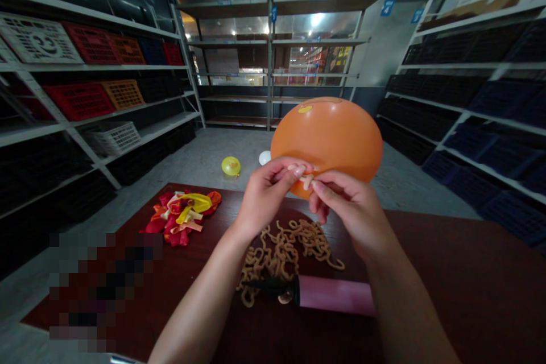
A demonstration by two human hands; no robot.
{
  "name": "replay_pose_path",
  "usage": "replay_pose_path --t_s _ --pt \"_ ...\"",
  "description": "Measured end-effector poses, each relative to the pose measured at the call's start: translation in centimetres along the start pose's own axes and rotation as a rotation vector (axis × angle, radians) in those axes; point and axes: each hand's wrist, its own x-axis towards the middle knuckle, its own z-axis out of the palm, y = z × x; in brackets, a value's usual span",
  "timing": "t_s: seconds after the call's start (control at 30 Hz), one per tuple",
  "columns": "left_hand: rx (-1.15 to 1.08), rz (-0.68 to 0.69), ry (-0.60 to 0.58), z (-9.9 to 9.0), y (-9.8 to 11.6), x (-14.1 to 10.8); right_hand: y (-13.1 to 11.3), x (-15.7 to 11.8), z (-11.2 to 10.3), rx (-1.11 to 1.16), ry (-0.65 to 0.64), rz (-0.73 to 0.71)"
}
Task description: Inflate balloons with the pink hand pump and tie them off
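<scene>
A large inflated orange balloon [328, 136] is held above the far edge of the table. My left hand [273, 185] pinches near its neck with thumb and forefinger. Close beside it, my right hand [341, 202] grips the neck's end, a small pale twisted piece [307, 181] showing between the two hands. Below them on the table lies a tangled heap of tan cord [277, 250]. A pink pump [335, 294] with a black nozzle end rests nearer to me, partly behind my right forearm.
Uninflated balloons [183, 216] are piled on the left of the dark brown table [443, 273]. A yellow balloon [231, 166] and a white balloon [265, 157] lie on the floor beyond. Shelves with crates [87, 101] stand on both sides.
</scene>
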Motion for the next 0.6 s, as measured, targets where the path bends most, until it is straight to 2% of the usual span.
replay_pose_path --t_s 0.13,0.27,0.4,0.6 --pt "0.006 -0.031 0.151 -0.3 -0.8 0.0 0.4 0.2 0.2 -0.024 -0.107 0.037" --pt "-0.142 -0.068 0.28 -0.3 -1.0 0.1 1.0 0.3 0.5 -0.014 -0.206 0.07" --pt "-0.295 -0.169 0.387 -0.3 -0.7 0.4 1.4 0.3 1.0 -0.014 -0.21 0.09" --pt "-0.343 -0.233 0.483 -0.8 -0.7 0.6 2.2 0.2 2.0 -0.011 -0.238 0.096"
